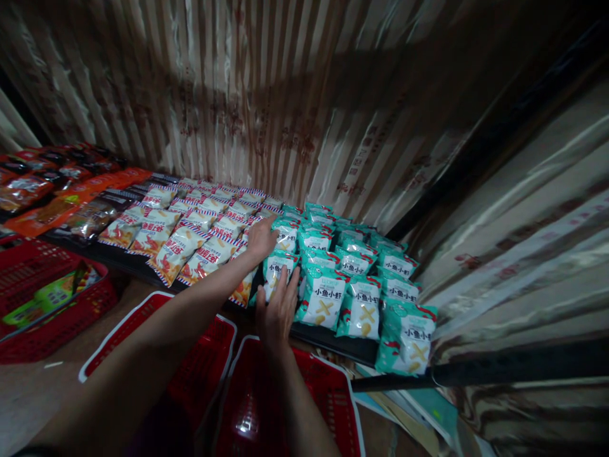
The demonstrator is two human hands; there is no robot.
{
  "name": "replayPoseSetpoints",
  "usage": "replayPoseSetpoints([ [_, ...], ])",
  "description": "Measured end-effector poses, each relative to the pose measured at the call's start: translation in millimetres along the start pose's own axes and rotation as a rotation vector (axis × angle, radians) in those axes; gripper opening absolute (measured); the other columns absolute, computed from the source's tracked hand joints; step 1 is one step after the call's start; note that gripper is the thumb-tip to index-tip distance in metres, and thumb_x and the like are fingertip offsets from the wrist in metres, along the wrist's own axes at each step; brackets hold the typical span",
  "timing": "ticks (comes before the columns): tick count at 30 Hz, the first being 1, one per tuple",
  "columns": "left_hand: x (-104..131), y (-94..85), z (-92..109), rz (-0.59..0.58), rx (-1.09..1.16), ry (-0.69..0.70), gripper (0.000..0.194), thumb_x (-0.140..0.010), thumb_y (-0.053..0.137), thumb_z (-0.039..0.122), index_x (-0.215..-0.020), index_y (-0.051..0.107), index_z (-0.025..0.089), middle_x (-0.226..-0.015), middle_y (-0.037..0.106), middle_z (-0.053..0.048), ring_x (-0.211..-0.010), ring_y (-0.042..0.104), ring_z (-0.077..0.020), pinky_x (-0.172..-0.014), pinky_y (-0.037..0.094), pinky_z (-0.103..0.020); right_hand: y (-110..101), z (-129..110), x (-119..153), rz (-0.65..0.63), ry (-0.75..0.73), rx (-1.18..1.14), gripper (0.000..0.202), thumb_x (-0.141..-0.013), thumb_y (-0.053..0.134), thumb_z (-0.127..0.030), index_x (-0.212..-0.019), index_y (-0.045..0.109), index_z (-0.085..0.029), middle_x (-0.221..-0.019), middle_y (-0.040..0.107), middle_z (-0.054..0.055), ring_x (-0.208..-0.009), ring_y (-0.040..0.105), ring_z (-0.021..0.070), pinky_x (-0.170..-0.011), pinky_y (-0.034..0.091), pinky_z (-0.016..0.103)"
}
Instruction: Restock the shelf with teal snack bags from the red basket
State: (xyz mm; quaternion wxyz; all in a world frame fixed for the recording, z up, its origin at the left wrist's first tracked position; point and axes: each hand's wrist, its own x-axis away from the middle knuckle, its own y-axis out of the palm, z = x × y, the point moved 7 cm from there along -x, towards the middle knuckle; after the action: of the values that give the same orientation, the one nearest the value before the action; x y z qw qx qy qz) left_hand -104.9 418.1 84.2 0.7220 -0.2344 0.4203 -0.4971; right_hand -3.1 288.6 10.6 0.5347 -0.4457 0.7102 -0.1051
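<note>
Green-and-white snack bags [322,298] stand in rows on the right part of a dark shelf [328,339]. My right hand [278,308] lies with its fingers apart against the front of a green bag [273,270] at the left end of these rows. Farther back, my left hand [262,238] rests at the border between the green bags and the white-and-orange snack bags [178,251]. Its fingertips are hidden behind a green bag, so any grip there cannot be made out.
Two red baskets with white rims [233,330] [354,387] sit below the shelf. A red basket [90,311] at the left holds green packets [47,301]. Orange and dark packages [71,197] fill the shelf's left. A striped curtain [266,95] hangs behind.
</note>
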Motion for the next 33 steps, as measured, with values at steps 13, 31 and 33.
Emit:
replayPoseSetpoints([
  [13,-8,7.4,-5,-0.113,0.156,0.049,0.047,-0.082,0.047,0.012,-0.127,0.055,0.019,-0.121,0.063,-0.005,-0.111,0.058,-0.0179,-0.101,0.041,-0.029,0,-1,-5,-0.012,0.049,-0.021,0.059,-0.092,0.037,-0.041,-0.142,0.030,-0.009,-0.148,0.019,0.026,-0.136,0.022,0.0342,-0.099,0.035,0.052],
  [31,28,-2.9,11,0.036,0.121,0.278,0.045,-0.089,0.038,0.022,-0.133,0.046,0.013,-0.141,0.043,-0.012,-0.135,0.032,-0.0211,-0.113,0.027,-0.039,8,3,-4,-0.026,0.053,-0.038,0.060,-0.092,0.036,-0.043,-0.142,0.031,-0.010,-0.149,0.018,0.026,-0.136,0.023,0.0344,-0.100,0.035,0.053],
  [33,20,-0.8,13,0.034,0.093,0.231,0.045,-0.089,0.039,0.022,-0.133,0.046,0.014,-0.141,0.043,-0.012,-0.137,0.029,-0.0241,-0.113,0.025,-0.044,8,4,-4,-0.028,0.051,-0.040,0.059,-0.092,0.036,-0.042,-0.142,0.031,-0.010,-0.149,0.018,0.027,-0.136,0.023,0.0347,-0.099,0.035,0.053],
])
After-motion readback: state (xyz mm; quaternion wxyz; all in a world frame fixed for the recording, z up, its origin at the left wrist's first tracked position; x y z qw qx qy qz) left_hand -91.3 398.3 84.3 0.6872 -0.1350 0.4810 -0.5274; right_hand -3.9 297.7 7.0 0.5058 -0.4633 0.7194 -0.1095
